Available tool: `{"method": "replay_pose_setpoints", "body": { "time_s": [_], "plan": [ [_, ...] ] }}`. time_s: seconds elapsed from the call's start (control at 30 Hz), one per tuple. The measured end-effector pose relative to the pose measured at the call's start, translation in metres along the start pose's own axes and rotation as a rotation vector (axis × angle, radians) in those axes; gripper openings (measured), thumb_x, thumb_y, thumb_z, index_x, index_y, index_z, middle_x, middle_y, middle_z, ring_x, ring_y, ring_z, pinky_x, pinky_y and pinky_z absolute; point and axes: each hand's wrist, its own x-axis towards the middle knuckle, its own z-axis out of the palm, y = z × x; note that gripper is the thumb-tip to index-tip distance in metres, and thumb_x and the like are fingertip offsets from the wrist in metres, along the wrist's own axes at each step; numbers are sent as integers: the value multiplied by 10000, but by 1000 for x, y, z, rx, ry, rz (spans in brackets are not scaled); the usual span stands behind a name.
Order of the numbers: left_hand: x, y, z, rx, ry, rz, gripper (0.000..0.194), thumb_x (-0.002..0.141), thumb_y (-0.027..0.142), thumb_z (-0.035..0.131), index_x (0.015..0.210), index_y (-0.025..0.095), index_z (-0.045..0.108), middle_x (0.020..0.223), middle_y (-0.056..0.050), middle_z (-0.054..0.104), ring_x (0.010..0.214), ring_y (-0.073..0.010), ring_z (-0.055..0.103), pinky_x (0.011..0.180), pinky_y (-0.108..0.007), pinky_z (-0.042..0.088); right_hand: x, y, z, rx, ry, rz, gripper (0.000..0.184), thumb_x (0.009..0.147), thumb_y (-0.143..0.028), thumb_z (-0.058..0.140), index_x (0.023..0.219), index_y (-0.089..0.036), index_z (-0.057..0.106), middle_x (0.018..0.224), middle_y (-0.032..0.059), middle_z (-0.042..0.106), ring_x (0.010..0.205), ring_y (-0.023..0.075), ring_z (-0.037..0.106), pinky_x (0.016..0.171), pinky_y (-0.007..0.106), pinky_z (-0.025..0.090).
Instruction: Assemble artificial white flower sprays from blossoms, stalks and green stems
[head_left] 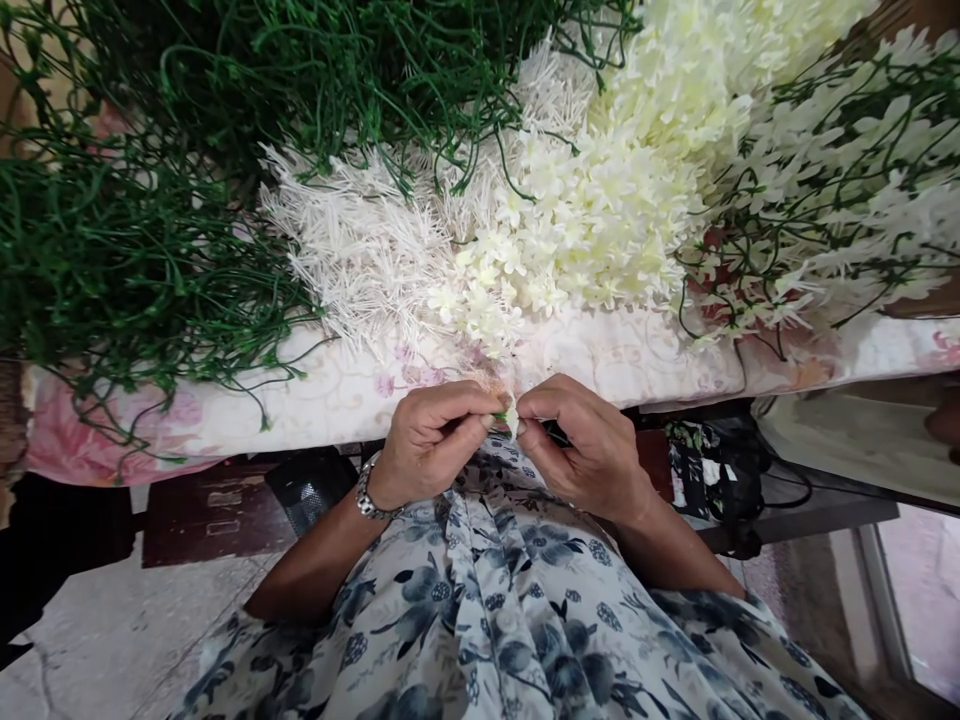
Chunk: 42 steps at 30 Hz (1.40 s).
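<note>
Left hand: The left hand (431, 445) pinches a little green tip (501, 415) between thumb and finger. I cannot see how much of the stem hides in there.
Right hand: The right hand (581, 450) pinches a small white flower (513, 421) by its side. The two hands are almost together, with just the flower and the tip between them.
Flower and tip: They are in the middle, at the near edge of the cloth (630, 355), in front of the shirt (517, 600). They look to be touching, but I can't tell if they are joined.
Doing it well: I think soft fingers are best, as the petals look thin and could bend. Hold the green part firm and line it up straight with the flower's middle. Go slow and push gently.
Green stems: A big heap of green stems (135, 240) lies on the left.
White bits: Spiky white bits (367, 250) lie past the hands.
Pale flowers: Loose pale flowers (600, 220) sit beside them, a bit right.
Flowery stems: Stems with white flowers (847, 190) lie far right.
</note>
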Motion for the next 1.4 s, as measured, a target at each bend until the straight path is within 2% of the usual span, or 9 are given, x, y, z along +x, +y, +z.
{"method": "replay_pose_setpoints", "body": {
  "time_s": [0.37, 0.77, 0.93, 1.07, 1.2, 1.3, 1.4],
  "plan": [
    [0, -4, 3, 62, 59, 94, 115, 808, 99, 528, 800, 143, 634, 636, -10, 612, 557, -74, 535, 540, -188, 444, 1, -1, 2, -49, -40, -7, 158, 791, -46, 536, 900, -160, 523, 742, 35, 613, 690, 119, 555, 626, 243, 477],
    [0, -6, 5, 112, 150, 93, 109, 788, 102, 529, 783, 145, 629, 602, 3, 598, 536, -74, 523, 523, -181, 434, 1, 5, 13, -18, 36, -24, 236, 751, -9, 545, 920, -170, 514, 737, 26, 589, 689, 124, 542, 607, 253, 470],
    [1, -3, 5, 119, 119, 15, 139, 800, 129, 507, 737, 134, 632, 572, 12, 559, 507, -69, 485, 507, -177, 406, 4, 6, 17, -47, 44, -59, 219, 750, -4, 533, 903, -158, 512, 716, 34, 581, 676, 133, 540, 602, 256, 461],
    [1, -2, 5, 64, 119, -99, 152, 808, 188, 519, 738, 129, 640, 617, -10, 576, 544, -89, 517, 536, -195, 430, 10, 7, 17, -63, 31, -74, 180, 779, -21, 495, 878, -171, 516, 699, 26, 573, 668, 133, 545, 605, 255, 460],
    [-2, -5, 4, -136, 125, -252, 172, 808, 279, 567, 779, 133, 655, 663, -26, 595, 571, -100, 526, 534, -207, 437, 14, 5, 7, -29, 7, -46, 135, 810, -51, 506, 877, -163, 540, 731, 35, 605, 689, 122, 560, 610, 241, 464],
    [-5, -7, 2, -328, 152, -356, 220, 780, 348, 623, 795, 133, 669, 587, -9, 566, 494, -76, 466, 461, -187, 373, 15, 3, -6, -8, -14, -16, 139, 818, -93, 542, 943, -152, 560, 802, 52, 635, 745, 127, 583, 644, 248, 477],
    [-7, -7, 1, -409, 173, -409, 218, 756, 355, 658, 795, 141, 675, 539, 8, 548, 449, -60, 427, 432, -183, 332, 14, 0, -14, -35, 7, -34, 194, 787, -103, 587, 970, -163, 561, 824, 51, 642, 765, 145, 582, 672, 279, 482]
  ]
}}
